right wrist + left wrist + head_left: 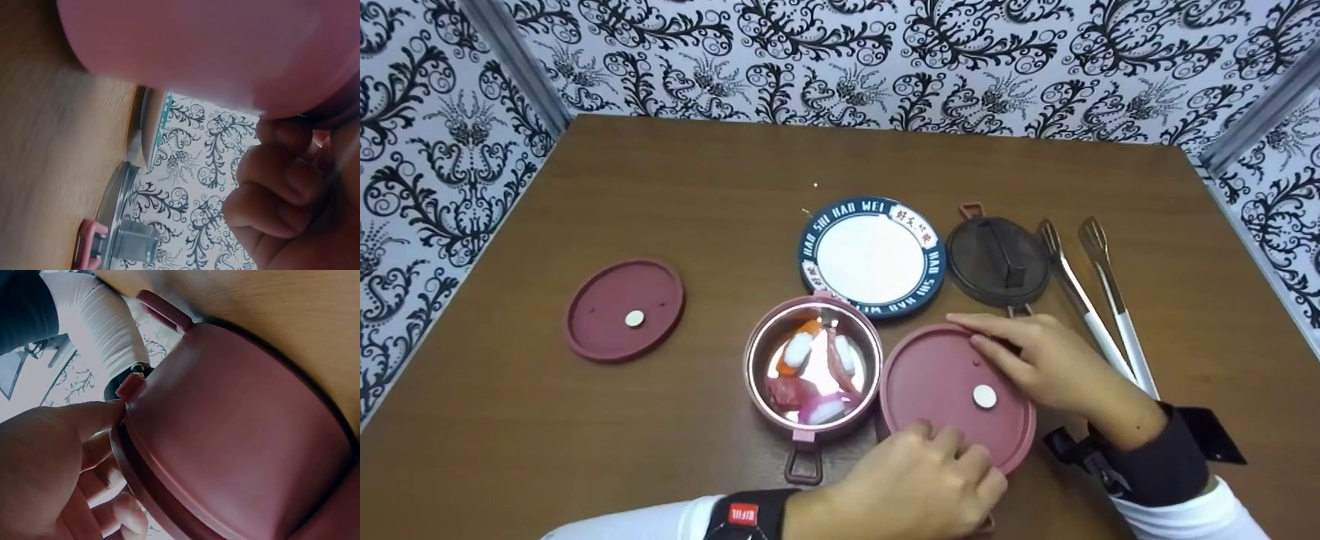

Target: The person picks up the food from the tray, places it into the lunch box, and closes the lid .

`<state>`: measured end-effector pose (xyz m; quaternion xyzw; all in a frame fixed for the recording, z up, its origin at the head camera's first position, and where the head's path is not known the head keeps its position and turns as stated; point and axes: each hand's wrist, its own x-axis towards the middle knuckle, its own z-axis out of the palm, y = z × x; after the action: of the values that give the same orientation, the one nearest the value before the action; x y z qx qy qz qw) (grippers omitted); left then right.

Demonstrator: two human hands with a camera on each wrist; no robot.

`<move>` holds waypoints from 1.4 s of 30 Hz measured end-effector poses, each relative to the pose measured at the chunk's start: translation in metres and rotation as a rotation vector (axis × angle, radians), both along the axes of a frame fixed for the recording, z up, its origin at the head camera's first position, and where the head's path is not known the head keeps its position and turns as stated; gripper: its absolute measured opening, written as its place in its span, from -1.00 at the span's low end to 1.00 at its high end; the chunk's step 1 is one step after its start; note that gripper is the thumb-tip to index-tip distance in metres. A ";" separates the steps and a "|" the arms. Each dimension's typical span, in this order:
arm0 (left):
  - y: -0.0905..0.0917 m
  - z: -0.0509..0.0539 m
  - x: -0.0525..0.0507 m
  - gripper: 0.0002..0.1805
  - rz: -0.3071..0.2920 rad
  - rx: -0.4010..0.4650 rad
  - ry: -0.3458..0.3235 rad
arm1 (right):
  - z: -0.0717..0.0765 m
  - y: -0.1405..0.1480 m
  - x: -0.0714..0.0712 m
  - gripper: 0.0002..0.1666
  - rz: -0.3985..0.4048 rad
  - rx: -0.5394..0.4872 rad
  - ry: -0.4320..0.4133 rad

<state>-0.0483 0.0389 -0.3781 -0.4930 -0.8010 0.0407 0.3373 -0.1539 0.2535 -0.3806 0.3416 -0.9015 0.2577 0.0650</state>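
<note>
A round pink lid (937, 382) with a white knob lies over the top of a pink pot (236, 422) in front of me. My left hand (915, 480) pinches the lid's near edge, its thumb by a small latch (131, 387) in the left wrist view. At the far right edge, my right hand (1042, 367) holds the lid between thumb and index finger; its other fingers (275, 185) curl beside the rim. Just left stands an uncovered pink pot (814, 367) with orange, white, red and pink pieces inside.
Another pink lid (624, 309) lies far left. Behind the pots are a blue-rimmed white plate (871, 255) and a dark see-through lid (997, 262) with pink handles. Silver tongs (1117, 307) with white handles lie right, beyond my right hand. Patterned walls (855, 67) enclose the table.
</note>
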 end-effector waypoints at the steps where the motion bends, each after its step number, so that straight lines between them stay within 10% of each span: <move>1: 0.000 -0.001 0.000 -0.71 0.004 0.005 0.000 | 0.000 0.001 0.000 -0.55 -0.004 0.010 0.004; 30: -0.008 -0.001 -0.011 -0.66 0.096 0.053 -0.060 | 0.009 0.008 -0.007 -0.56 -0.124 0.135 0.056; 36: -0.013 -0.001 -0.014 -0.58 0.137 -0.045 -0.188 | 0.004 0.003 -0.003 -0.49 -0.125 0.096 0.058; 42: -0.015 -0.003 -0.021 -0.26 0.329 -0.152 -0.338 | 0.001 -0.004 0.001 -0.35 -0.029 0.029 -0.105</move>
<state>-0.0692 0.0241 -0.3812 -0.3795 -0.9102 0.0722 0.1491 -0.1529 0.2494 -0.3801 0.3152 -0.9122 0.2611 0.0164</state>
